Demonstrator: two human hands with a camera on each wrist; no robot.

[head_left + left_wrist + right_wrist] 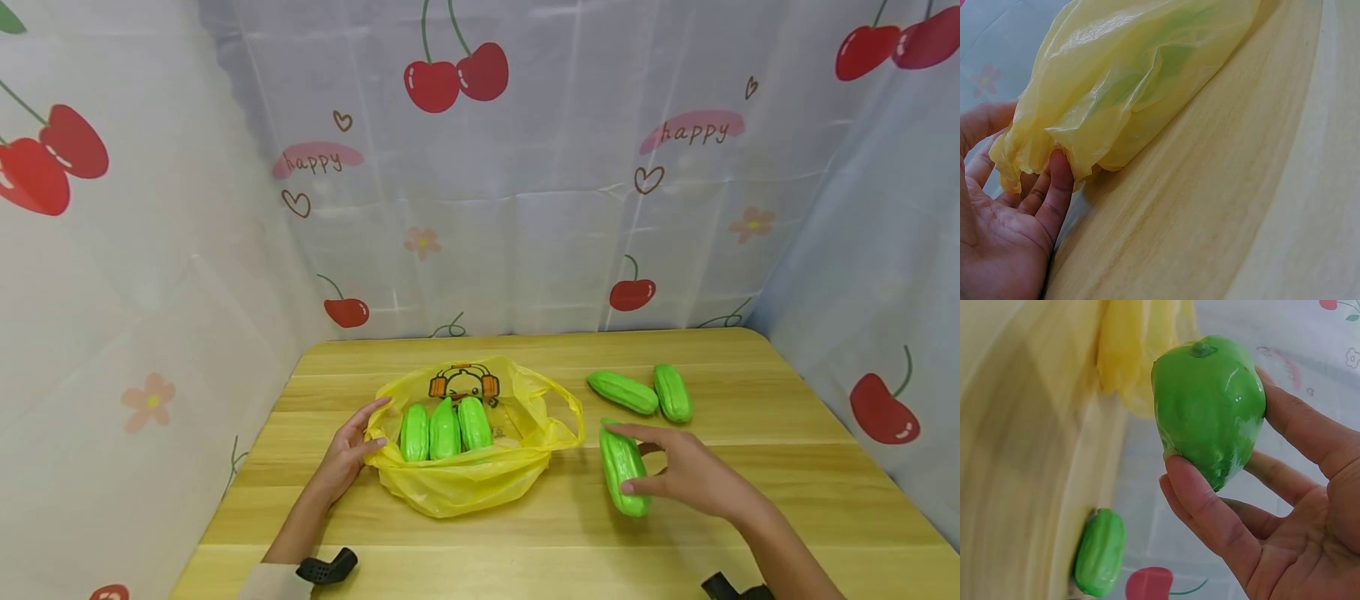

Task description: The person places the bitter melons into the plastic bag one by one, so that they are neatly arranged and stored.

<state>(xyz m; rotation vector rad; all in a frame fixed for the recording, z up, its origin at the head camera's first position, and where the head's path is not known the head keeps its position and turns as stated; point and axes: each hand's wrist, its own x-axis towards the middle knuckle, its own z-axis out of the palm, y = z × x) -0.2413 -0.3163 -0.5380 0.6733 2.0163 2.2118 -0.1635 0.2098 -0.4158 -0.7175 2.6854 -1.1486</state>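
A yellow plastic bag (465, 487) lies on its side with its mouth spread, three green ridged gourds (445, 432) side by side inside. My left hand (347, 457) grips the bag's left edge; in the left wrist view the fingers (1060, 187) pinch its gathered film. To the right of the bag, my right hand (697, 477) holds another green ridged gourd (619, 473) between thumb and fingers. The right wrist view shows this held gourd (1207, 403) end-on, with a small stem stub.
Two more green gourds, one slanted (622, 392) and one nearly upright in view (672, 393), lie on the wooden table (525, 567) behind my right hand. A bag handle loop (576, 408) sticks out on the right. Cherry-printed curtains (525, 250) enclose the back and sides.
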